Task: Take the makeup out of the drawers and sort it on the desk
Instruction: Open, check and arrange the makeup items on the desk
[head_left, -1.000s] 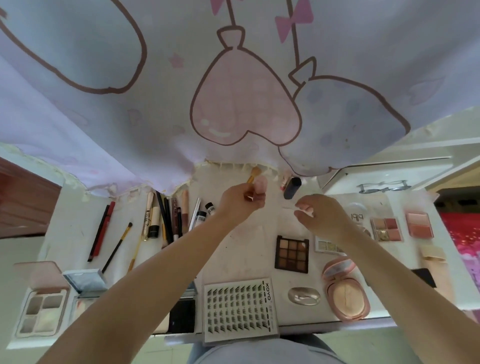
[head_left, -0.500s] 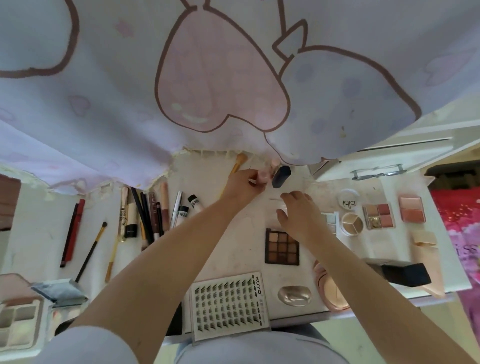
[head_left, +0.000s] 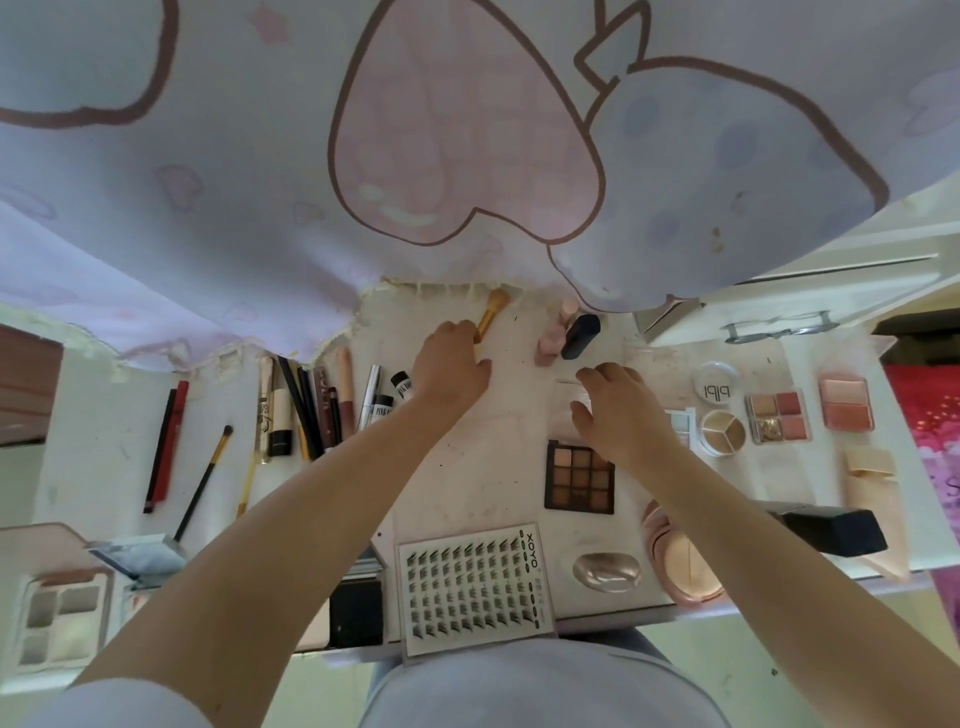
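Observation:
My left hand (head_left: 452, 364) is at the back of the white desk (head_left: 498, 467) and grips the handle of a gold makeup brush (head_left: 493, 306), whose head points toward the curtain. Just right of it stand pink bottles (head_left: 551, 343) and a dark tube (head_left: 581, 336). My right hand (head_left: 621, 410) is lowered onto the desk with curled fingers round a small clear case (head_left: 575, 397), above the brown eyeshadow palette (head_left: 580, 477).
Pencils, tubes and brushes (head_left: 306, 405) lie in a row at the left. A lash card (head_left: 472, 587), a pink compact (head_left: 680, 566) and a black box (head_left: 836, 530) sit near the front edge. Blush palettes (head_left: 779, 415) and round pots (head_left: 719, 431) are at the right. A curtain (head_left: 467, 156) overhangs the back.
My left hand set the pink bottle down beside the dark tube and drew left, keeping the brush. My right hand dropped from the air onto the desk.

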